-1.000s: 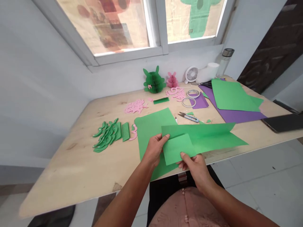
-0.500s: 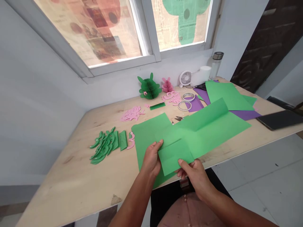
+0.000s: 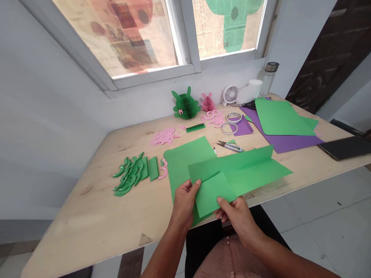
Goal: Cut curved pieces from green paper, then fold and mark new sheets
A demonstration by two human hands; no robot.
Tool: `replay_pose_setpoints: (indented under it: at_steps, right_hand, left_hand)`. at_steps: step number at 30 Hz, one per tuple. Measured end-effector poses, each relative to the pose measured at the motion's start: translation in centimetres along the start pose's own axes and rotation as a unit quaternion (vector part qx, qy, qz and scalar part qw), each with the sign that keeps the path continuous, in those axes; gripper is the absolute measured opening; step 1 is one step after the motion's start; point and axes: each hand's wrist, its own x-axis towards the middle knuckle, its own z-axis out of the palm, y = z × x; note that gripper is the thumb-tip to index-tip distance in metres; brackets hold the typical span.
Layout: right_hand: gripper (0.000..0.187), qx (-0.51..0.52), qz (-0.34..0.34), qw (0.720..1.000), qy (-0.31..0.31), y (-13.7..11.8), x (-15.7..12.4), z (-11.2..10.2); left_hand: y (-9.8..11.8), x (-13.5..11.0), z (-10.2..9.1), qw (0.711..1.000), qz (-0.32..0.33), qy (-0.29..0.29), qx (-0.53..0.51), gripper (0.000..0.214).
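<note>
A small square of green paper (image 3: 214, 193) is held up near the table's front edge. My left hand (image 3: 187, 199) pinches its left side, thumb on top. At the lower right edge my right hand (image 3: 234, 214) grips the square, thumb above and fingers beneath. Directly behind the square is a larger creased green sheet (image 3: 252, 173), its far side bent upward; whether my fingers also hold this sheet is hidden. Another flat green sheet (image 3: 185, 158) lies on the table under them. Thread snips (image 3: 232, 146) rest just beyond the creased sheet.
To the left lie green cut-outs (image 3: 131, 175) and pink cut-outs (image 3: 164, 137). Tape rolls (image 3: 228, 128), a small fan (image 3: 231, 94), paper figures (image 3: 187, 106) and a glass bottle (image 3: 268, 81) are at the back. Green and purple sheets (image 3: 286, 143) and a phone (image 3: 344, 147) are on the right.
The creased sheet has dropped lower and shifted left, uncovering the thread snips and more purple paper. Both hands keep their hold on the small square, which tilts slightly differently.
</note>
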Motion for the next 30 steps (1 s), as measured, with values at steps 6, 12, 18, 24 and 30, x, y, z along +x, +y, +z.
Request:
replay_pose_setpoints:
  at_steps: [6, 12, 18, 24, 30]
  right_hand:
    - [0.05, -0.006, 0.016, 1.0, -0.02, -0.2, -0.2, 0.9]
    - [0.053, -0.037, 0.004, 0.985, -0.167, 0.2, -1.3, 0.4]
    - [0.026, -0.274, -0.337, 0.889, -0.145, 0.2, -2.7, -3.6]
    - [0.034, -0.543, -0.513, 0.662, -0.061, 2.0, -1.0, -6.1]
    - [0.048, -0.643, -0.49, 0.583, -0.078, 2.0, 1.3, -5.4]
  left_hand:
    - [-0.1, 0.2, -0.3, 1.0, 0.005, 0.027, -0.006, 0.043]
    - [0.4, 0.3, -2.8, 0.997, -0.03, 0.053, 0.038, 0.041]
    - [1.1, 0.1, -6.3, 0.995, -0.037, 0.066, 0.061, 0.035]
    - [1.7, 1.1, -6.6, 0.996, -0.023, 0.069, 0.06, 0.033]
    - [2.7, 3.8, -6.3, 0.996, 0.021, 0.066, 0.056, 0.032]
